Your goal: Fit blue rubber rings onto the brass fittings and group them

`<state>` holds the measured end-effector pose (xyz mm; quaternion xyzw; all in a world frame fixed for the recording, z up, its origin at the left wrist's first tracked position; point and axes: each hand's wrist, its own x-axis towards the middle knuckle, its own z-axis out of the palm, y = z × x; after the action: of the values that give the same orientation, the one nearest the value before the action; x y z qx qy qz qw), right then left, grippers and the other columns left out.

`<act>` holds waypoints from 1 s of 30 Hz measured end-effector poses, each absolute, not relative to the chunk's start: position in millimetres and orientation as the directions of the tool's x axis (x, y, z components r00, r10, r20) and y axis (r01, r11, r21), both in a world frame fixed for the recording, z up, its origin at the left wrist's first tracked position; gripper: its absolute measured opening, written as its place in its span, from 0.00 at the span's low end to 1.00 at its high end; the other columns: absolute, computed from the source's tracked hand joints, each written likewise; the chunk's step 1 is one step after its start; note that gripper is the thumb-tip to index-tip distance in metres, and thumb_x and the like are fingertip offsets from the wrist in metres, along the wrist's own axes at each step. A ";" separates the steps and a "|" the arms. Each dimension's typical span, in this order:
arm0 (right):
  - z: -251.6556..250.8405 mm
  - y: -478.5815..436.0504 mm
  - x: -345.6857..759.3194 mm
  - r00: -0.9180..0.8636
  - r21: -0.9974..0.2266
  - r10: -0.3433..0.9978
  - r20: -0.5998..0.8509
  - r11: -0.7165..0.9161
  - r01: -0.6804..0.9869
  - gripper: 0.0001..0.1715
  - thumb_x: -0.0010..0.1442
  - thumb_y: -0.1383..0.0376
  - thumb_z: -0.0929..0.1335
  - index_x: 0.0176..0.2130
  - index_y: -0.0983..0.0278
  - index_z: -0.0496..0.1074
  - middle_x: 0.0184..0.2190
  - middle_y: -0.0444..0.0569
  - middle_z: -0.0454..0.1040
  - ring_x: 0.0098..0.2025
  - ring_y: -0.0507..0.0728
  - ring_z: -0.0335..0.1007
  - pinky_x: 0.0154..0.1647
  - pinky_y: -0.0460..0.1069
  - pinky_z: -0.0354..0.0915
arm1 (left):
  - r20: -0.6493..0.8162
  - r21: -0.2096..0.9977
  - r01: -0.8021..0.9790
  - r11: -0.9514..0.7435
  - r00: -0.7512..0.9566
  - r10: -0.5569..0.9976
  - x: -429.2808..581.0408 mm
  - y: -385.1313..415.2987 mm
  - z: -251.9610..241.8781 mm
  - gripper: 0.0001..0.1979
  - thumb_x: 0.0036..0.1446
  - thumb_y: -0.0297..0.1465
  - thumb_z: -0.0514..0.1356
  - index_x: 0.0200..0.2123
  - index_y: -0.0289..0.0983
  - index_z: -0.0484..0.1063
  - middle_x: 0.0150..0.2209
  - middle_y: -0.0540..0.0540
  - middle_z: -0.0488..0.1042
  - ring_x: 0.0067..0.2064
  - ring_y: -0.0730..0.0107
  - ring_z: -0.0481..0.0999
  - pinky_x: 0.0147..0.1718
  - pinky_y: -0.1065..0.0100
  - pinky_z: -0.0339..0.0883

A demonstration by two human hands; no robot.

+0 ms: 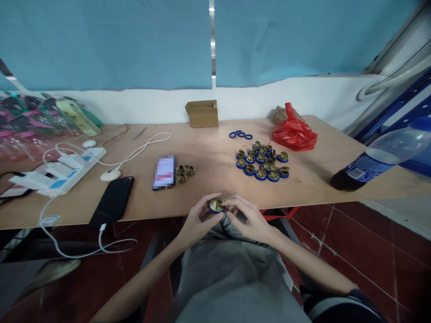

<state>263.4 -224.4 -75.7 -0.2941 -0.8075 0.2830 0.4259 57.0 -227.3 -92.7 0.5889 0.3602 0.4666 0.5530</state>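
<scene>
Between my hands, just over the table's front edge, is a round gold-coloured metal piece with a blue ring around it. My left hand is closed on its left side, thumb below and fingers above. The fingertips of my right hand pinch at its right side, partly covering it. Several like pieces, gold metal in blue rings, stand grouped on the table to the right. A few gold metal pieces without rings lie left of centre. Loose blue rings lie farther back.
A lit phone, a dark phone and a white power strip with cables lie on the left. Behind stands a cardboard box. A red plastic bag and a tilted cola bottle are on the right.
</scene>
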 end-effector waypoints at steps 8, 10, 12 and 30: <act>-77.6 -224.4 262.7 -0.396 -0.724 0.772 0.498 0.621 0.300 0.13 0.69 0.70 0.64 0.52 0.60 0.68 0.37 0.46 0.72 0.35 0.54 0.70 0.38 0.48 0.69 | 0.285 0.957 -0.109 -0.269 0.183 0.941 59.0 -221.8 -97.3 0.20 0.55 0.27 0.70 0.49 0.40 0.69 0.56 0.39 0.77 0.56 0.61 0.79 0.54 0.62 0.74; -78.8 -224.4 261.9 -0.359 -0.720 0.785 0.504 0.612 0.326 0.11 0.69 0.70 0.64 0.50 0.60 0.68 0.36 0.45 0.72 0.34 0.53 0.70 0.37 0.47 0.68 | 0.327 0.943 -0.115 -0.312 0.146 0.934 60.1 -221.0 -99.8 0.20 0.53 0.26 0.71 0.47 0.40 0.69 0.55 0.41 0.76 0.56 0.61 0.79 0.54 0.62 0.73; -79.3 -224.3 261.2 -0.341 -0.718 0.791 0.507 0.607 0.340 0.09 0.69 0.70 0.63 0.48 0.60 0.68 0.35 0.45 0.72 0.33 0.53 0.70 0.36 0.47 0.68 | 0.369 0.928 -0.102 -0.358 0.123 0.921 60.8 -220.6 -101.8 0.20 0.52 0.26 0.72 0.46 0.40 0.70 0.52 0.43 0.77 0.54 0.63 0.79 0.53 0.65 0.74; -79.4 -220.5 261.4 -0.380 -0.762 0.821 0.425 0.551 0.339 0.06 0.71 0.65 0.63 0.46 0.61 0.68 0.35 0.46 0.74 0.34 0.54 0.72 0.36 0.48 0.69 | 0.295 0.955 -0.022 -0.294 0.147 0.944 58.0 -223.0 -101.6 0.25 0.51 0.32 0.73 0.51 0.40 0.74 0.48 0.42 0.79 0.48 0.60 0.81 0.46 0.64 0.77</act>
<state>261.4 -220.5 -79.4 -0.3731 -0.7778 0.2918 0.4132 58.0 -223.0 -101.6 0.6050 0.3809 0.5303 0.4557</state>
